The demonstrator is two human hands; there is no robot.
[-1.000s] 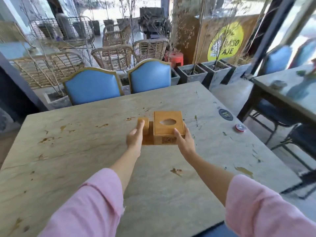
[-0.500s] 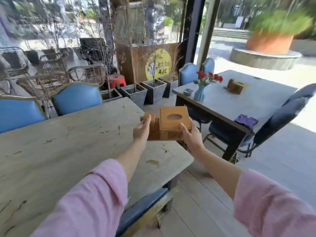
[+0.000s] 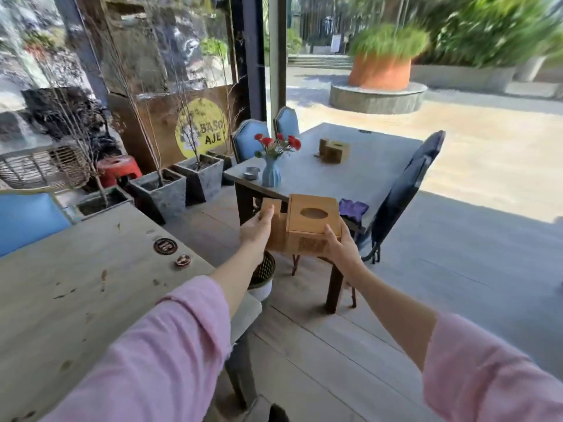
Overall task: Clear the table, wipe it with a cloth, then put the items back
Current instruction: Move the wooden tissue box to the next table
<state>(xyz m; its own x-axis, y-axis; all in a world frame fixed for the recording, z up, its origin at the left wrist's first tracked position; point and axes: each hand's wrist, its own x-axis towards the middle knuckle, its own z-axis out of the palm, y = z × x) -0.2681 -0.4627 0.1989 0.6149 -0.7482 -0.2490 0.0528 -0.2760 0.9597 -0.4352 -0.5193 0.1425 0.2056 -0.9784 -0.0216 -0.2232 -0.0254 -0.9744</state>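
Left hand: the left hand point(image 3: 255, 230) presses flat against the left side of the wooden box point(image 3: 301, 226), thumb up along the small side compartment, grasping it.
Right hand: the right hand point(image 3: 341, 246) cups the box's near right corner, fingers wrapped under and around it, also grasping.
Why held so: probably a two-sided clamp keeps the box level, so whatever sits under the oval opening in its lid does not slide or tip out.
Box relative to hands: squeezed between both palms, lifted in the air, touching no surface.
Table being cleared: the worn table point(image 3: 76, 287) lies to the left of and below the left forearm; the box is already out past its corner, over the floor.
Left on that table: two small round discs point(image 3: 165, 246) lie near its edge, left of the left hand.
Beyond the hands: a second table point(image 3: 365, 178) stands straight ahead, carrying a blue vase point(image 3: 271, 175) with red flowers, a similar wooden box point(image 3: 333, 151) and, at its near edge just past the right hand, a purple cloth point(image 3: 353, 207).
Judgement: this looks like the clearing step, with that table the likely set-down spot.
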